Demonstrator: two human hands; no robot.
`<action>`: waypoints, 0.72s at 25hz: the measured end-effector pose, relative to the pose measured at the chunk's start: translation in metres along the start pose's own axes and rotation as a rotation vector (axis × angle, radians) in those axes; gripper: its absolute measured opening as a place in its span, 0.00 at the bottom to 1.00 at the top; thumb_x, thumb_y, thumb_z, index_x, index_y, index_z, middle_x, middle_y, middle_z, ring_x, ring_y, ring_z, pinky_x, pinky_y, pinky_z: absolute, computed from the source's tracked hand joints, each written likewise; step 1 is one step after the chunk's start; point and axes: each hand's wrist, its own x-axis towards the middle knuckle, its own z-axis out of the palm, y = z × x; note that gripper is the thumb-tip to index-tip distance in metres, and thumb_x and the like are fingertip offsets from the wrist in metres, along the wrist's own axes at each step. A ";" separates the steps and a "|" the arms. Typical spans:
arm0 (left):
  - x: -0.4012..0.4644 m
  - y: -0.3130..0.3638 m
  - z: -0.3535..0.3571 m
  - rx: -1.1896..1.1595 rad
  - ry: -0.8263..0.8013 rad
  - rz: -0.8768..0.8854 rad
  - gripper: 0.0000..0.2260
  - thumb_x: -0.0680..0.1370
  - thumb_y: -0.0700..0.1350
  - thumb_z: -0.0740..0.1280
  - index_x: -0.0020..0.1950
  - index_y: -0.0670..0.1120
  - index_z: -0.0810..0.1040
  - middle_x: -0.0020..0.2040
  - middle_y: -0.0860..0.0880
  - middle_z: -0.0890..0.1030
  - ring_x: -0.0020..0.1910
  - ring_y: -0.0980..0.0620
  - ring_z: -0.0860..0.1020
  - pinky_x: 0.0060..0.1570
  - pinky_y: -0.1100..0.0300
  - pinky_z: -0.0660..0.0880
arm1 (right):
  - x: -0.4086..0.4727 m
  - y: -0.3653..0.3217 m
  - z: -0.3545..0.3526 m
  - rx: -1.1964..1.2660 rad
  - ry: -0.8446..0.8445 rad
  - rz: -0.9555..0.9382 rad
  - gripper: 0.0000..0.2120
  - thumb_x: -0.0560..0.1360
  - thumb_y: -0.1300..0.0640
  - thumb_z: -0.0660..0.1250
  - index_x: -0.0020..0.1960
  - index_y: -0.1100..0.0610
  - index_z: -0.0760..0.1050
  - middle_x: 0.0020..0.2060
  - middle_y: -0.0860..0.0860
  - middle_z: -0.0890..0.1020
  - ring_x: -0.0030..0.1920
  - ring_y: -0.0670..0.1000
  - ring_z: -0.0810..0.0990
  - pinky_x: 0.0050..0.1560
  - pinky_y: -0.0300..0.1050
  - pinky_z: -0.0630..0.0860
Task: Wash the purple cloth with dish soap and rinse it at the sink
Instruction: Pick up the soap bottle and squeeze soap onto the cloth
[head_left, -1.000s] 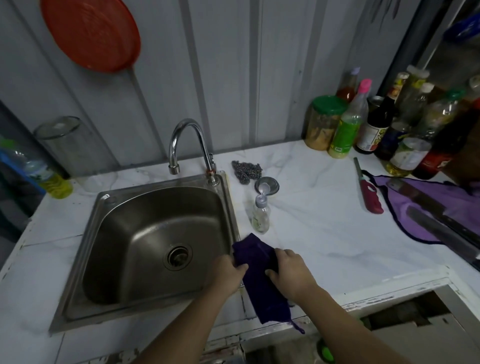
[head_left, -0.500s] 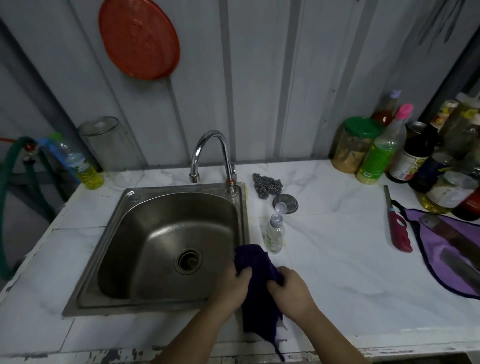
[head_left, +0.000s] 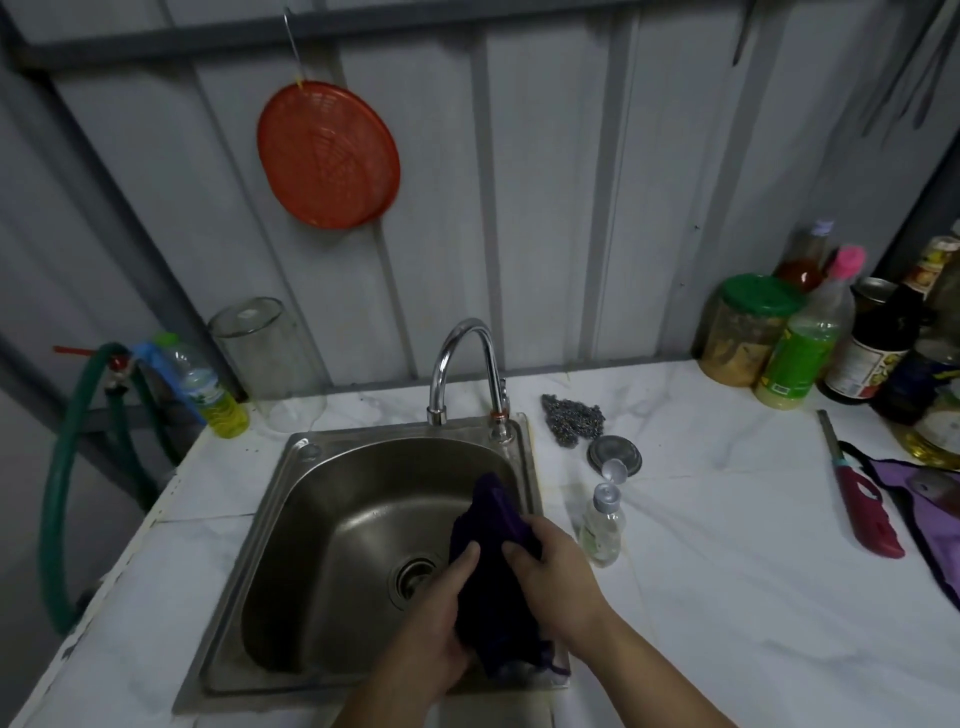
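The dark purple cloth (head_left: 493, 582) is bunched between both my hands over the right side of the steel sink (head_left: 332, 525). My left hand (head_left: 441, 623) grips its lower left part and my right hand (head_left: 556, 577) grips its right side. A small clear dish soap bottle (head_left: 602, 530) stands on the counter just right of the sink, its flip cap open. The chrome tap (head_left: 465, 364) arches over the back of the basin and no water runs from it.
A steel scourer (head_left: 574, 418) and a round metal lid (head_left: 615, 452) lie behind the soap bottle. A red lighter (head_left: 862, 504) and a light purple cloth (head_left: 930, 514) lie at right. Bottles and jars (head_left: 810, 343) crowd the back right corner. A glass jar (head_left: 265, 353) stands left of the tap.
Both hands have carried the purple cloth from the counter's front edge leftward and away from me, over the sink basin. The view has tilted up.
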 end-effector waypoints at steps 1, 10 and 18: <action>0.006 0.008 -0.003 0.003 0.038 0.050 0.24 0.73 0.48 0.75 0.68 0.41 0.80 0.63 0.33 0.82 0.61 0.32 0.82 0.58 0.39 0.80 | 0.006 -0.004 0.004 0.002 0.010 0.018 0.08 0.78 0.57 0.69 0.57 0.50 0.80 0.44 0.47 0.85 0.45 0.45 0.83 0.44 0.36 0.77; 0.039 0.049 -0.016 0.126 0.122 0.135 0.19 0.74 0.43 0.75 0.64 0.45 0.81 0.55 0.37 0.87 0.53 0.36 0.86 0.47 0.44 0.83 | 0.046 -0.019 0.030 -0.041 0.114 0.143 0.03 0.75 0.52 0.72 0.46 0.51 0.81 0.39 0.50 0.86 0.40 0.50 0.85 0.45 0.50 0.82; 0.032 0.073 -0.009 0.086 0.096 0.034 0.12 0.79 0.43 0.71 0.62 0.47 0.80 0.51 0.41 0.89 0.50 0.38 0.87 0.42 0.43 0.85 | 0.037 -0.008 0.020 0.065 0.209 0.240 0.16 0.78 0.39 0.66 0.45 0.52 0.81 0.36 0.49 0.87 0.38 0.48 0.86 0.40 0.47 0.80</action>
